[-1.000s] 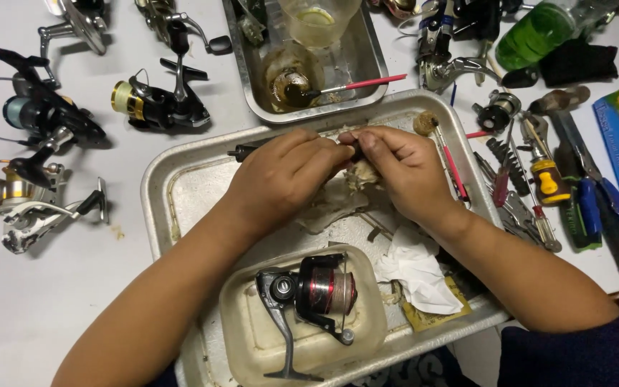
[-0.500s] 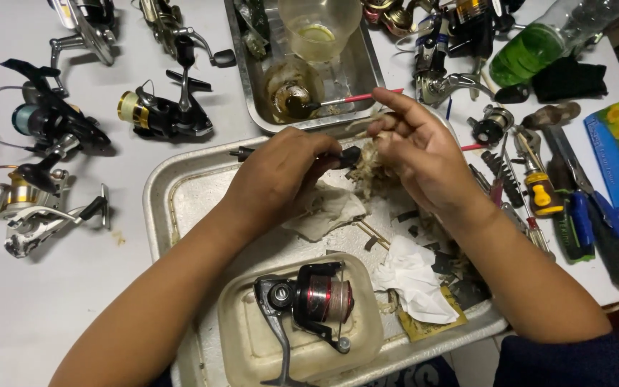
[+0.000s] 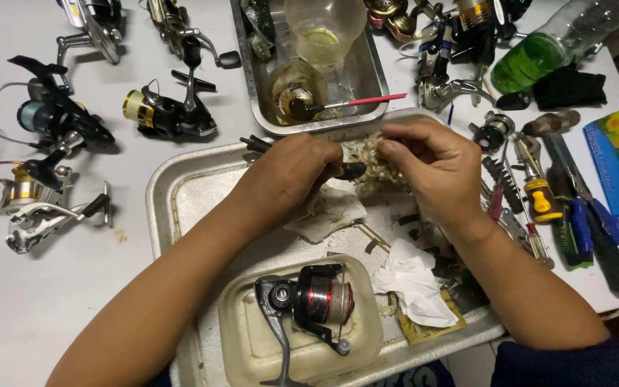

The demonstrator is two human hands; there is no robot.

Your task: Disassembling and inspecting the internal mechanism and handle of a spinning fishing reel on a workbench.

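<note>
Over the far end of the dented silver metal tray (image 3: 162, 208) the person's two hands meet. The left hand (image 3: 288, 175) is clenched around a slim black handle-like part (image 3: 349, 170), whose tip pokes out between the fingers; a second dark stub shows behind the knuckles at the tray's far rim. The right hand (image 3: 431, 168) pinches a frayed, dirty wad of pale rag (image 3: 370, 161) against that tip, fingers bent and closed on it. Under the hands, on the tray floor, lies a crumpled greasy white cloth (image 3: 327, 215), and nearer the person a white tissue (image 3: 413, 283).

At the tray's near end sits a cloudy plastic tub (image 3: 241, 337) holding a black spinning reel with a red spool (image 3: 313, 301). Beyond the tray's far rim stands a smaller steel pan (image 3: 367, 79) with a red-handled brush (image 3: 363, 102) lying in a jar of murky liquid.

As I see it, the risk is in the grip: greasy fingers could let the black part slip and drop among the small loose bits scattered on the tray floor to the right, where it would be hard to find. Fibres from the frayed rag might also cling to the part.
</note>
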